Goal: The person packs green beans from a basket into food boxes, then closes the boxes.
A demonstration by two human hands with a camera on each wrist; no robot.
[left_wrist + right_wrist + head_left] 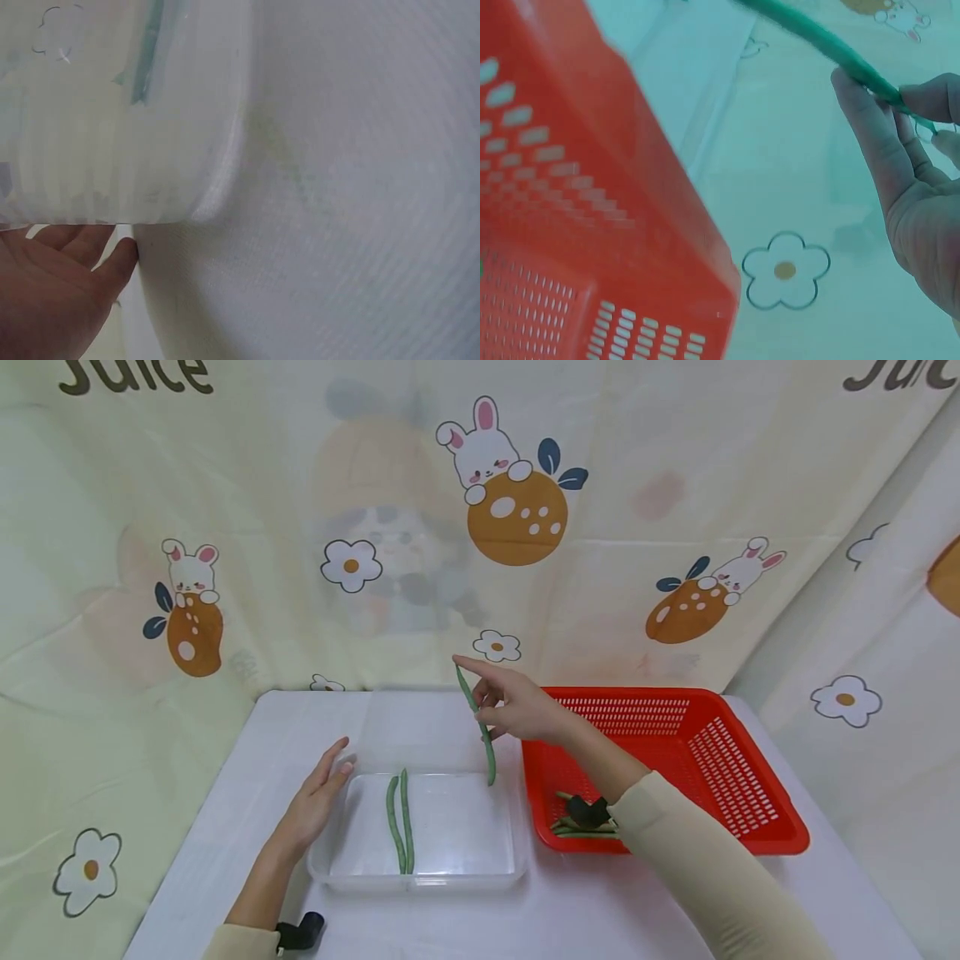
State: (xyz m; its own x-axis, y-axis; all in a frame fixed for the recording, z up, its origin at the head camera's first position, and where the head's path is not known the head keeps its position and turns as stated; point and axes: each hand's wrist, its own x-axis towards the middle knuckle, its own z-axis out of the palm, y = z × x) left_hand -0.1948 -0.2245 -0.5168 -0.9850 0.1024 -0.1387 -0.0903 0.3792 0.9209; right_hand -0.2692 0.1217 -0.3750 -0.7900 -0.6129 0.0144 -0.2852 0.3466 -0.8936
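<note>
Between thumb and fingers my right hand (517,700) pinches a green bean (489,752), which hangs nearly upright over the right back part of a clear plastic box (420,883). The same green bean (810,30) slants across the top of the right wrist view. Two more green beans (394,827) lie side by side in the box, left of its middle. My left hand (311,806) is at the box's left side with its fingers extended; in the left wrist view the hand (60,292) is beside the box wall (172,172).
A red plastic basket (750,777) stands right of the box, under my right forearm. Several green beans (585,835) lie in its near left corner, partly hidden by a black wrist device (588,812). A white cloth covers the table (225,827); a printed curtain (262,485) hangs behind.
</note>
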